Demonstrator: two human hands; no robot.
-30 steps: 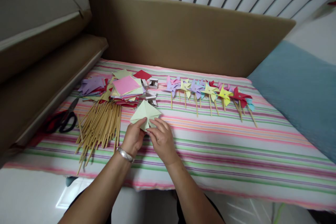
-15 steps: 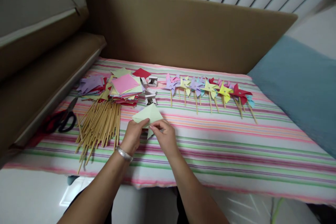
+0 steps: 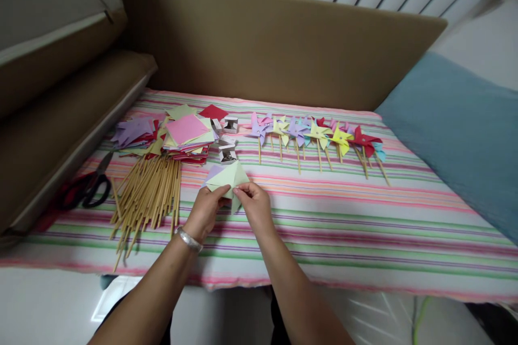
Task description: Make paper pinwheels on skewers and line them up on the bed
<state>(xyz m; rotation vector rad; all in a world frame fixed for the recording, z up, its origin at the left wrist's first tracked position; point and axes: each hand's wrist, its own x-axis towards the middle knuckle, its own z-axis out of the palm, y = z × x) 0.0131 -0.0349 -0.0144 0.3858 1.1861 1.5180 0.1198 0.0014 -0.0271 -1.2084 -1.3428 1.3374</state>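
Both hands hold a pale green folded paper piece point(image 3: 227, 176) just above the striped cloth. My left hand point(image 3: 205, 209), with a silver bracelet at the wrist, pinches its near left edge. My right hand point(image 3: 256, 206) pinches the near corner beside it. Thumbs and fingertips of both hands meet at the paper's lower edge. A bundle of thin wooden sticks point(image 3: 149, 194) lies left of my left hand. A stack of coloured paper squares point(image 3: 186, 133) lies beyond the sticks.
A row of finished paper pinwheels point(image 3: 319, 137) on sticks lies across the far middle of the striped cloth point(image 3: 364, 215). Small metal boxes point(image 3: 227, 151) sit by the paper stack. Black-handled scissors point(image 3: 87, 186) lie at far left. Brown cushions rise left and behind; a blue cushion point(image 3: 457, 129) is at right.
The green paper has been folded flatter and drawn nearer to me; both hands have shifted slightly left and closed together on its near edge. The view has drifted a little.
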